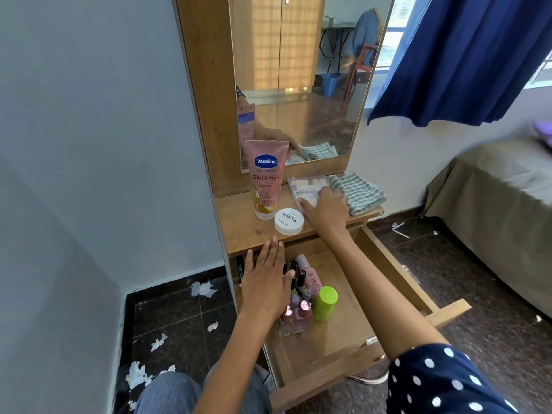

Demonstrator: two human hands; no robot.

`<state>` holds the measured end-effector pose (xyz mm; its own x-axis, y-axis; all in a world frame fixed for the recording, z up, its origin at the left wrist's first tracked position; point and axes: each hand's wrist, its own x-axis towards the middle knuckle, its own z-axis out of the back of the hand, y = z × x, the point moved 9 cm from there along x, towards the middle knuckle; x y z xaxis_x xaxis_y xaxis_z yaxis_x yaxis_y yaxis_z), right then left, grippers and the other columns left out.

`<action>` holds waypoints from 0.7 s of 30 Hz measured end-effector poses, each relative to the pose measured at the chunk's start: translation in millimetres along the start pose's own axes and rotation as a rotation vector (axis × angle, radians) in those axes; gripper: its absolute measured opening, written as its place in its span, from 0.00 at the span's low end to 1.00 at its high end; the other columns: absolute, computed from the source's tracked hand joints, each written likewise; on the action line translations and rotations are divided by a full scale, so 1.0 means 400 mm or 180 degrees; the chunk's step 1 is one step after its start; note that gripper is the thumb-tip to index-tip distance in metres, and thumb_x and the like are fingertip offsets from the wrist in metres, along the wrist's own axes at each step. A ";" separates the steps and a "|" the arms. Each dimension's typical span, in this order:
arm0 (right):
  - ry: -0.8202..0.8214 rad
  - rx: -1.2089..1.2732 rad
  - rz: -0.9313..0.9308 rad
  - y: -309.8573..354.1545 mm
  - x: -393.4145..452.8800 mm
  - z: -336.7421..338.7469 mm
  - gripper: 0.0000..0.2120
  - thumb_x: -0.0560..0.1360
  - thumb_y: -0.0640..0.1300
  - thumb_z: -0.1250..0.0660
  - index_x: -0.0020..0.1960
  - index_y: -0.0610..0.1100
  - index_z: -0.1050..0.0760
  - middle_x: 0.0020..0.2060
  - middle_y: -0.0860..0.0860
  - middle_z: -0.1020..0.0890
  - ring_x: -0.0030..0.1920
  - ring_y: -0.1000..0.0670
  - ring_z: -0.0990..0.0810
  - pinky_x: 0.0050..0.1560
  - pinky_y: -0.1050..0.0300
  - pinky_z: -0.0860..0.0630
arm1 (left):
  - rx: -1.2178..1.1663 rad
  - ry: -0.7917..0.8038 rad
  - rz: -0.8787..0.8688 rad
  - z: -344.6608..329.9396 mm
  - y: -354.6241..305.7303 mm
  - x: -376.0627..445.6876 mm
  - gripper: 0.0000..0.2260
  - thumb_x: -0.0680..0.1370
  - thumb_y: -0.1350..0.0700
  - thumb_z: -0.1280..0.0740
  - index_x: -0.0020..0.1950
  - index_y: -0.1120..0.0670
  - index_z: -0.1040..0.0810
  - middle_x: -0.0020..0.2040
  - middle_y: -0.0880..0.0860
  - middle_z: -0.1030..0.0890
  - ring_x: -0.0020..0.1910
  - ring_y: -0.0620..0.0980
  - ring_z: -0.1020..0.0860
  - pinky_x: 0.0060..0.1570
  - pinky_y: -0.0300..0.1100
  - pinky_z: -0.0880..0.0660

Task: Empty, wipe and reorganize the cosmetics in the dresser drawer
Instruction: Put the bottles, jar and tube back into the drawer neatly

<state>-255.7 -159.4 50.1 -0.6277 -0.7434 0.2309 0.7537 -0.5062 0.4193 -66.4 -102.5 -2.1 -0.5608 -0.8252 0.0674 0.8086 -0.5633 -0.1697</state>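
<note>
Wooden dresser top at frame centre is carrying a pink "Vaseline Gluta-Hya" tube and a white round "zudio NAIL POLISH" tub. Right hand is grasping a clear plastic cosmetics case beside a striped green cloth. Left hand is hovering released, fingers straight, over nail-polish bottles in the open wooden drawer below.

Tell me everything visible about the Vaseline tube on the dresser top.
The Vaseline tube is a pink, glossy plastic squeeze tube standing upright on its clear cap, crimped flat end up. It bears a blue oval logo, "Gluta-Hya" lettering and a gold band low down. It stands at the left of the wooden dresser top, against the mirror frame, just behind the white round jar. Neither hand touches it.
</note>
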 end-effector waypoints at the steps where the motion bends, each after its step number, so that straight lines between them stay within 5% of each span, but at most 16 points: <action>1: 0.0119 -0.0092 -0.0062 0.004 0.006 -0.007 0.32 0.74 0.63 0.36 0.66 0.39 0.31 0.65 0.37 0.29 0.67 0.38 0.33 0.61 0.45 0.30 | 0.0010 0.0020 0.0006 -0.001 0.000 -0.001 0.26 0.83 0.47 0.54 0.78 0.54 0.59 0.78 0.51 0.59 0.76 0.47 0.60 0.72 0.50 0.64; 17: 0.0631 0.0103 -0.0610 0.013 0.024 -0.027 0.43 0.65 0.61 0.25 0.71 0.43 0.38 0.71 0.37 0.40 0.70 0.36 0.39 0.67 0.44 0.35 | 0.0008 -0.0095 0.0017 0.020 -0.009 -0.002 0.28 0.83 0.45 0.54 0.78 0.55 0.61 0.78 0.52 0.59 0.77 0.49 0.59 0.72 0.48 0.64; 21: 0.0590 0.0031 -0.0555 0.013 0.014 -0.031 0.43 0.63 0.65 0.26 0.70 0.45 0.37 0.71 0.37 0.38 0.69 0.36 0.39 0.66 0.45 0.36 | 0.0124 -0.0296 -0.0105 0.038 -0.022 0.000 0.29 0.83 0.45 0.53 0.77 0.54 0.62 0.77 0.53 0.63 0.73 0.49 0.66 0.69 0.50 0.68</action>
<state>-253.0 -171.7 42.5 -0.7009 -0.7132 -0.0103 0.6346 -0.6302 0.4474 -70.7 -98.4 14.3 -0.5696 -0.8055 0.1635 0.7974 -0.5898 -0.1278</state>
